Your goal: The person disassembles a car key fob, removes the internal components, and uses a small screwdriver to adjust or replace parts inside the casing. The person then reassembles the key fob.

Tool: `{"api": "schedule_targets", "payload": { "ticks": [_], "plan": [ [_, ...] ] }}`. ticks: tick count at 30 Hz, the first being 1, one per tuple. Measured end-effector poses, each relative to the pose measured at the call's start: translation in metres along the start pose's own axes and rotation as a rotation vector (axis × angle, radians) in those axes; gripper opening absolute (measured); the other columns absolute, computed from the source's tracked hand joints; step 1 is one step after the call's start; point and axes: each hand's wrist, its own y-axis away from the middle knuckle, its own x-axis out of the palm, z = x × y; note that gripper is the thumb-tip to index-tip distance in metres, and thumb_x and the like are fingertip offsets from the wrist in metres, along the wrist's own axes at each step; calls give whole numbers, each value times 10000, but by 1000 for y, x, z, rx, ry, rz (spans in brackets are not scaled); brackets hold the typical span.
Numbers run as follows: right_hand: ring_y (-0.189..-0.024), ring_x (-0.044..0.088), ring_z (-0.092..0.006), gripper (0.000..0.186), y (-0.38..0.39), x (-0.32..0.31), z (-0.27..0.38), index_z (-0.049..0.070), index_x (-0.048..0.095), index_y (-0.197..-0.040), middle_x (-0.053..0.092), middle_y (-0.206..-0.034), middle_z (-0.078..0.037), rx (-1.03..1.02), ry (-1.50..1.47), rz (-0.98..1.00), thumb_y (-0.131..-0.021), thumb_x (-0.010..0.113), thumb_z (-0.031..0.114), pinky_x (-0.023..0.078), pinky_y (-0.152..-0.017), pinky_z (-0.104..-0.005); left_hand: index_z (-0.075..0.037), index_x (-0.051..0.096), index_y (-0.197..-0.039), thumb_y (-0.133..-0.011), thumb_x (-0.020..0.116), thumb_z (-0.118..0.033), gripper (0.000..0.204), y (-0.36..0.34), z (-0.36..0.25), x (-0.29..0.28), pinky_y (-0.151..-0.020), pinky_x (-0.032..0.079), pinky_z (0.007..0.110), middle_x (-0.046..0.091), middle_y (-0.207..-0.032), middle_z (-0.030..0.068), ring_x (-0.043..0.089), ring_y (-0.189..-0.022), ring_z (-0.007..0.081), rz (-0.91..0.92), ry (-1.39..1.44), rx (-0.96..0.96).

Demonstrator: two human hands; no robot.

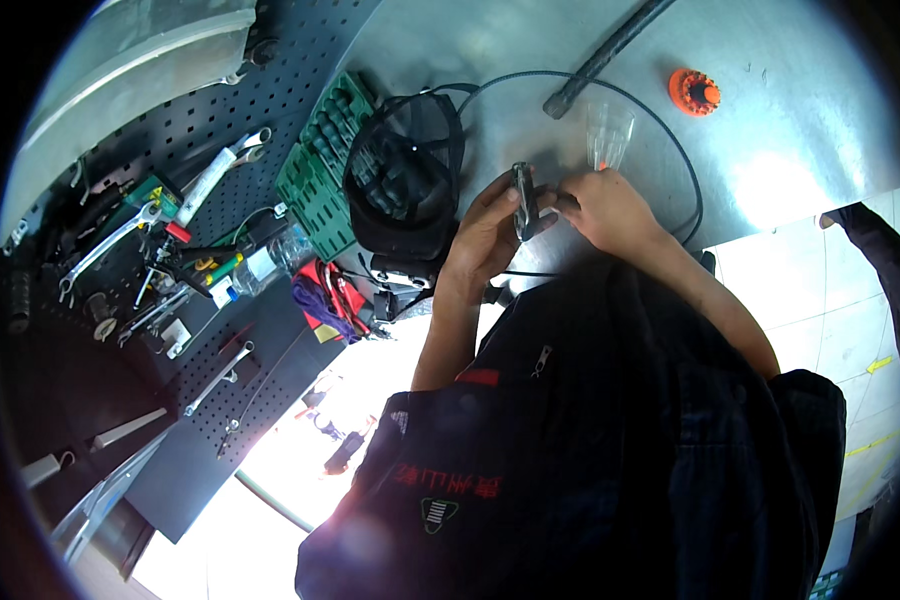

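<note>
1. Left hand (482, 238): raised over the near edge of the surface (770, 60), grasping a slim dark metal part (522, 202) between thumb and fingers. The part stands roughly on end, its exact kind unclear.
2. Right hand (608, 212): close by on the part's right, fingers curled in toward its lower portion. Cannot tell whether they pinch it, or something small beside it.
3. Step in hand, by my judgement: close two-handed handling of the part, perhaps fitting or checking a detail. Left looks to steady, right to do the finer work.
4. Next move seems to call for a firm left hold and a precise fingertip grip from the right, with the part's working side turned to view.
5. Just beyond the right hand: clear plastic cup (610, 130), a bit of orange at its lower end.
6. Left of the hands: black mesh cap (407, 165), beside a green tool tray (315, 215).
7. Farther out: orange round fitting (692, 92) and dark bar (615, 55), well apart.
</note>
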Motion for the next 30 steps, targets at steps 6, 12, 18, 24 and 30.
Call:
{"api": "schedule_targets", "payload": {
  "ticks": [6,12,18,24,30],
  "plan": [
    [-714,613,-373,177,1,-4,-4,20,629,-808,625,-738,-165,10,12,-13,-824,624,196,496,-776,-447,-60,439,-1311,-921,568,-282,467,-2,-6,0,-961,448,416,564,-1188,178,542,-1152,282,52,-40,38],
    [-721,618,-363,186,17,-16,-13,23,642,-833,634,-743,-170,82,27,-1,-828,624,208,496,-706,-435,29,414,-1291,-924,557,-162,438,-37,-10,13,-933,479,453,572,-1137,196,573,-1102,305,-68,-165,108],
    [-728,624,-351,188,22,-23,-18,32,650,-856,642,-757,-167,113,67,1,-834,622,216,497,-707,-439,31,446,-1259,-916,569,-121,395,-57,-9,19,-878,515,437,581,-1125,169,596,-1058,305,-129,-160,106],
    [-726,616,-365,175,19,-22,-14,15,638,-900,645,-789,-173,76,-13,-64,-830,647,175,480,-660,-427,17,457,-1264,-915,571,-129,395,-40,-12,26,-853,528,463,592,-1091,113,596,-1058,307,-152,-259,163],
    [-718,616,-348,121,13,-54,26,32,646,-931,641,-808,-138,3,-160,-307,-825,610,78,483,-657,-409,14,440,-1275,-856,660,-206,522,6,-22,33,-843,537,512,604,-1051,141,612,-1021,323,115,169,136]
  ]
}}
